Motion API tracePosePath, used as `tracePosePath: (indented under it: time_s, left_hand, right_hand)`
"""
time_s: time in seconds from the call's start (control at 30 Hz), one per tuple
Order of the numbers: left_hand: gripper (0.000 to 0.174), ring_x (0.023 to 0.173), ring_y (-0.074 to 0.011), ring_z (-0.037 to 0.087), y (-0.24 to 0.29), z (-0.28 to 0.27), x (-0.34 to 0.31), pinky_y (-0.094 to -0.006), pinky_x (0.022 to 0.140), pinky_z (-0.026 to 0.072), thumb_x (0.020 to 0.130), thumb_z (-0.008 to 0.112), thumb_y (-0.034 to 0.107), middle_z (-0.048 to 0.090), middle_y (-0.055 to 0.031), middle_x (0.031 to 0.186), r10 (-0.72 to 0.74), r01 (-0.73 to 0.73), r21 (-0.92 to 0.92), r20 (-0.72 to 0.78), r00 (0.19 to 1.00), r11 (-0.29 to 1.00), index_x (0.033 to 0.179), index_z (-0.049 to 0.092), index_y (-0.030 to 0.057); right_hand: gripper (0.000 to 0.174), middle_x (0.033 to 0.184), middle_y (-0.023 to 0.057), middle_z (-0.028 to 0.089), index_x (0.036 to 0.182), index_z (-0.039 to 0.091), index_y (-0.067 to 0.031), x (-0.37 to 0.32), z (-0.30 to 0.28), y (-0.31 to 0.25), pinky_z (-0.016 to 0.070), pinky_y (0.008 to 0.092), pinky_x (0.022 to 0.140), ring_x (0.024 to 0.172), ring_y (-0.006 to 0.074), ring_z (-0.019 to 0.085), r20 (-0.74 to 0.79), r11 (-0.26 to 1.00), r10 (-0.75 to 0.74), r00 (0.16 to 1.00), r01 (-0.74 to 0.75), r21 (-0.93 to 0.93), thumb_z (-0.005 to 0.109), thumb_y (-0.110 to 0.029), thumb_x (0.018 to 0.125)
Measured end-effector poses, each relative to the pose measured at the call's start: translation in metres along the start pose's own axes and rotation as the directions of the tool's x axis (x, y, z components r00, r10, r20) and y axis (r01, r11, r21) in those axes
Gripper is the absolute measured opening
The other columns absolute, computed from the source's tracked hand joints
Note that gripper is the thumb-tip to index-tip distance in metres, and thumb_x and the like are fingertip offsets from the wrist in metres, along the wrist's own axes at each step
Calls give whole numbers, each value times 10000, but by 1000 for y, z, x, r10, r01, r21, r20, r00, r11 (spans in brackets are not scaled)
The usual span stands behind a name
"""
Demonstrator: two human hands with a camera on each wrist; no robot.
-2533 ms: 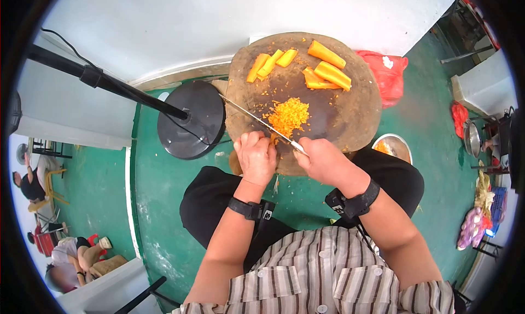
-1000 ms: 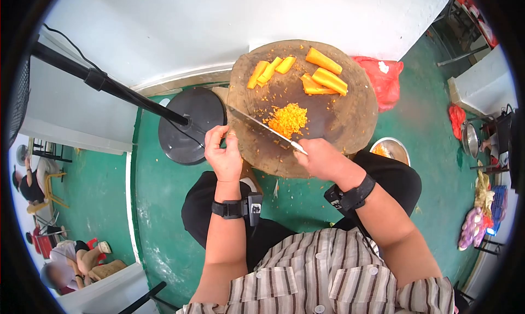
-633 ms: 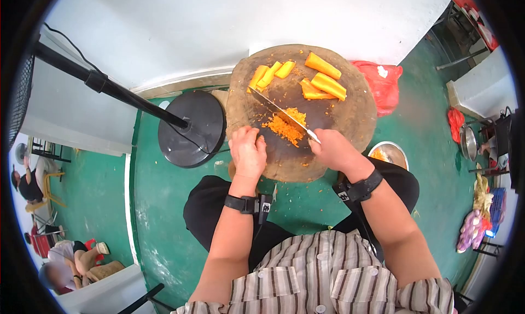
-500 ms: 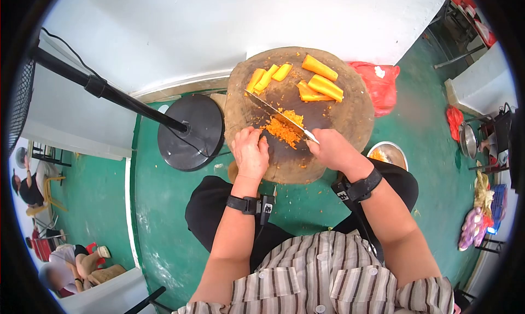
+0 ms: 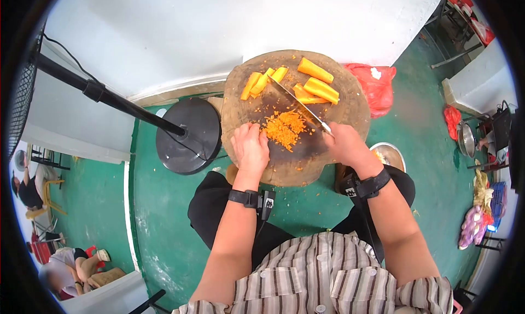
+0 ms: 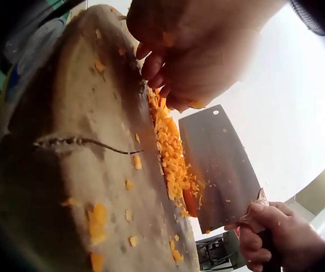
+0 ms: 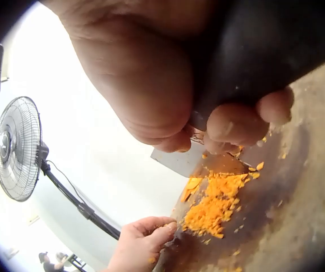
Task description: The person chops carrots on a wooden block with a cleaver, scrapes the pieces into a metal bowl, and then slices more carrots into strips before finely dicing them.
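Note:
My right hand grips the dark handle of a cleaver. The broad metal blade stands on edge at the far right side of a pile of chopped carrot. With fingers curled in, my left hand rests at the near left of the pile on a round wooden chopping block. In the right wrist view the left thumb and fingers bunch close together beside the chopped bits. Carrot strips and thicker carrot pieces lie toward the block's far side.
A fan's black base and pole stand left of the block. A metal bowl with orange bits sits on the floor at right. Behind it lies a red plastic bag. The white wall rises close behind the block.
My left hand left the pile's near edge, lifted away to the left, then came back onto the block. The cleaver crossed from the near left over the pile to its far right.

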State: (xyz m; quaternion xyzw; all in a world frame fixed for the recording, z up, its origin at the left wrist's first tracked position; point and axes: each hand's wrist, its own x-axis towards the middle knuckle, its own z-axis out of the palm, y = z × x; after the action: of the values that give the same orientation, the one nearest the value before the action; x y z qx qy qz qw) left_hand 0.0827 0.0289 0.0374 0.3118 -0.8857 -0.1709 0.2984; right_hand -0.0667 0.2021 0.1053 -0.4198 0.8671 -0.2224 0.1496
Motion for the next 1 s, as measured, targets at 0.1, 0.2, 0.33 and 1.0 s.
tracePosePath:
  time_s: [0.1, 0.2, 0.33, 1.0]
  left_hand:
    - [198, 964, -324, 542, 7, 11, 5, -420, 851, 411, 760, 604, 69, 600, -131, 992, 18, -16, -25, 77, 997, 1000, 950, 640, 28]
    - [195, 912, -302, 532, 9, 22, 6, -407, 811, 409, 743, 616, 71, 578, -112, 946, 145, -138, -132, 47, 988, 982, 932, 639, 30]
    - [186, 949, -302, 545, 10, 26, 6, -391, 808, 437, 707, 640, 42, 585, -114, 978, 111, -127, -305, -68, 991, 944, 892, 630, 25]
    - [210, 828, -276, 554, 2, -21, 104, -398, 733, 444, 610, 754, 118, 605, -56, 784, 411, -415, -42, 264, 873, 909, 753, 610, 66]
  right_hand:
    - [243, 801, 255, 610, 821, 562, 31, 0, 2, 7, 467, 489, 715, 795, 420, 593, -12, 997, 31, 999, -32, -70, 549, -211, 842]
    - [235, 793, 251, 609, 816, 562, 21, -3, 10, 0, 469, 486, 709, 789, 419, 593, 26, 998, 13, 1000, -12, -62, 546, -212, 846]
    - [227, 777, 243, 607, 823, 564, 9, 0, 12, -8, 470, 483, 702, 787, 413, 591, 66, 997, -67, 996, 69, -23, 540, -214, 849]
    - [208, 698, 169, 593, 778, 560, -38, 39, -4, 10, 464, 465, 637, 712, 362, 590, 30, 952, -262, 964, 264, -154, 571, -239, 832]
